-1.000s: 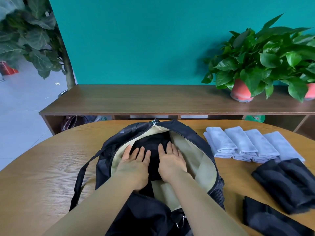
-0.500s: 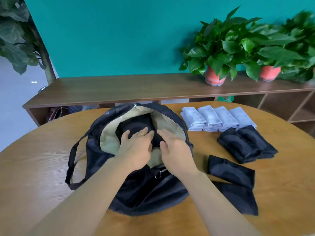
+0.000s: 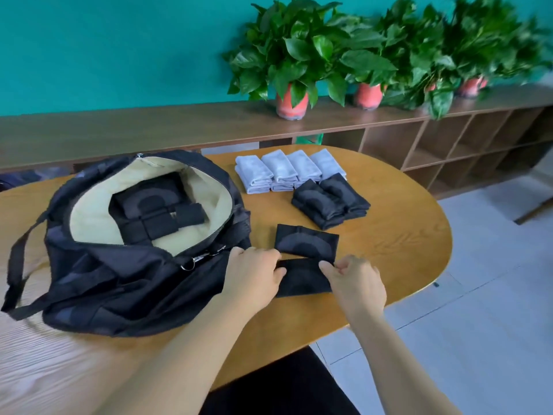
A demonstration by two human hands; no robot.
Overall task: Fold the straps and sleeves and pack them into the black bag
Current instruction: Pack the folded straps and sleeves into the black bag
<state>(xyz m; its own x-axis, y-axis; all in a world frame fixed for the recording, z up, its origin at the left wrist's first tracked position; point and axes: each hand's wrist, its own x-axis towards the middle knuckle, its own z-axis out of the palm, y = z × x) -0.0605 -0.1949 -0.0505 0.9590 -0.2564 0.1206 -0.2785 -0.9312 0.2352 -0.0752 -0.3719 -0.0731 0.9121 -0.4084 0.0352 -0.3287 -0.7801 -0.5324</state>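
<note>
The black bag (image 3: 98, 274) lies open on the left of the table, its beige lining showing. Folded black pieces (image 3: 155, 208) sit inside it. Right of the bag a flat black sleeve (image 3: 302, 280) lies near the table's front edge. My left hand (image 3: 254, 274) holds its left end and my right hand (image 3: 353, 283) pinches its right top corner. A second flat black sleeve (image 3: 305, 242) lies just beyond it. Farther back are a stack of folded black sleeves (image 3: 329, 199) and a row of folded light grey sleeves (image 3: 284, 169).
The oval wooden table (image 3: 398, 244) ends close to my right hand, with grey floor beyond. A long wooden shelf (image 3: 179, 127) runs behind the table and carries potted plants (image 3: 293, 64). The bag's strap (image 3: 18, 265) loops out at the left.
Both hands have left the inside of the bag and moved right to the nearest flat black sleeve, which they now hold. The view has swung right.
</note>
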